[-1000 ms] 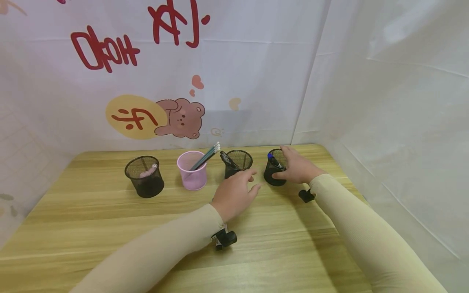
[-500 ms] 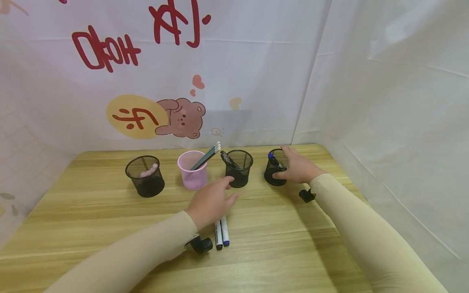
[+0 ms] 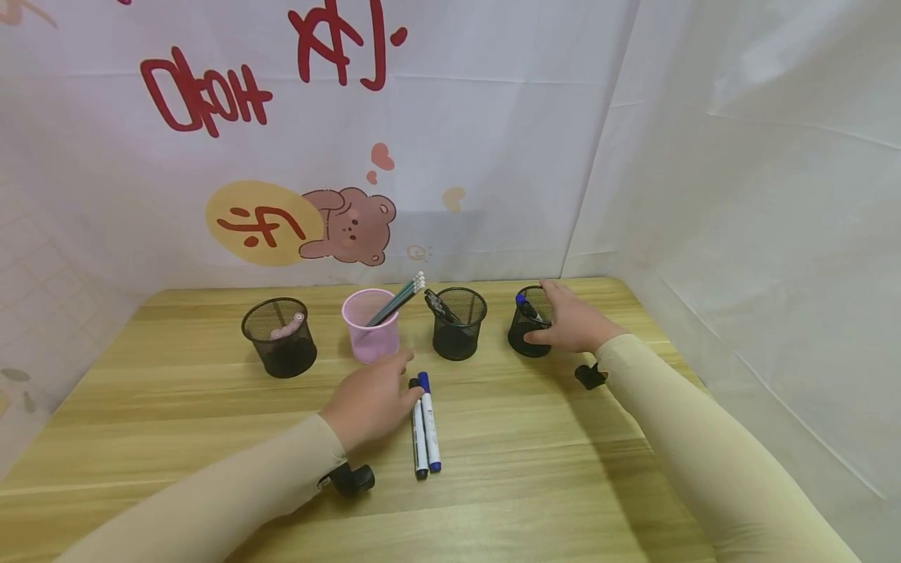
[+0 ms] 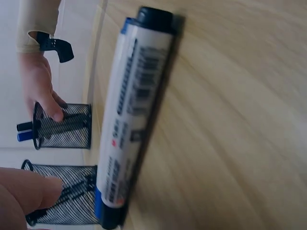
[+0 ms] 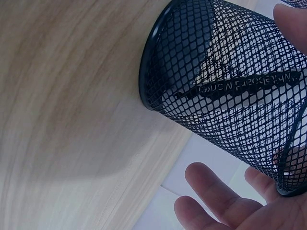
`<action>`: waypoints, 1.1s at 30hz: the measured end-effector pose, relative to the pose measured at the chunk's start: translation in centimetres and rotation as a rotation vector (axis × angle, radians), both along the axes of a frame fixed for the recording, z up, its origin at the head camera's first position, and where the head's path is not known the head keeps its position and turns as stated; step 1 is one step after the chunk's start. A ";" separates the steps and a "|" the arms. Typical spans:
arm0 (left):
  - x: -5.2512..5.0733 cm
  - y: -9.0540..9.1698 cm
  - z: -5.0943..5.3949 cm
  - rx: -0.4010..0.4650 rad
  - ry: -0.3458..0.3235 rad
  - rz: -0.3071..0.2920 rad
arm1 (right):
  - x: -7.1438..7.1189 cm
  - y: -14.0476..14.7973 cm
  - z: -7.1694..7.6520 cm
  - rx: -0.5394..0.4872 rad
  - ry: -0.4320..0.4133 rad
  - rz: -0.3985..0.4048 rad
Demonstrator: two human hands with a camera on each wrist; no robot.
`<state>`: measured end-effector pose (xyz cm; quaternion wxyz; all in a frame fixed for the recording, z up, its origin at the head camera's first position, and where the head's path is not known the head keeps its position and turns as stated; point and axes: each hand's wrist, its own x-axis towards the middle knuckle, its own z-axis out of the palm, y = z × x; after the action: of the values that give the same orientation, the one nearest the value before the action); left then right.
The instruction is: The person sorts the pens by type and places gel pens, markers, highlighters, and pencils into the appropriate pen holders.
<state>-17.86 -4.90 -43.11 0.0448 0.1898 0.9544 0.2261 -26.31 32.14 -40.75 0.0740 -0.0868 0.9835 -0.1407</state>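
Two whiteboard markers lie side by side on the wooden table, a black-capped marker [image 3: 419,442] and a blue-capped marker [image 3: 430,428]. Just left of them hovers my left hand [image 3: 369,399], fingers loosely extended and nothing held; its thumb tip comes close to the caps. At the right, my right hand [image 3: 579,322] holds a black mesh pen cup [image 3: 524,342] between thumb and fingers. Inside that cup stand a blue-ended marker and a black one, seen through the mesh in the right wrist view. Part of the cup is hidden behind the hand.
Along the back stand a black mesh cup [image 3: 287,360] with pink items, a pink mesh cup [image 3: 375,344] with several pencils, and another black mesh cup [image 3: 457,340] with black pens. A white printed curtain [image 3: 493,156] borders the table behind and at the right.
My left hand has moved left and toward me, away from the black pen cups, uncovering the two markers on the table. The right hand stays on its cup.
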 end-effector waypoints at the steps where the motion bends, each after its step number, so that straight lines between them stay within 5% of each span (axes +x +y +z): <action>1: -0.1 -0.2 -0.1 -0.011 -0.007 0.003 | 0.0 0.0 0.0 -0.002 -0.001 -0.001; 11: -0.6 -1.4 -0.7 -0.061 -0.059 0.005 | 0.0 0.0 0.1 -0.005 0.000 0.002; 33: -1.2 -0.5 -0.6 -0.162 -0.087 -0.066 | 0.1 0.1 -0.1 -0.004 0.007 -0.002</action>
<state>-19.10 -5.38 -43.70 0.1088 0.2068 0.9599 0.1548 -26.21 32.22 -40.80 0.0705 -0.0863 0.9835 -0.1426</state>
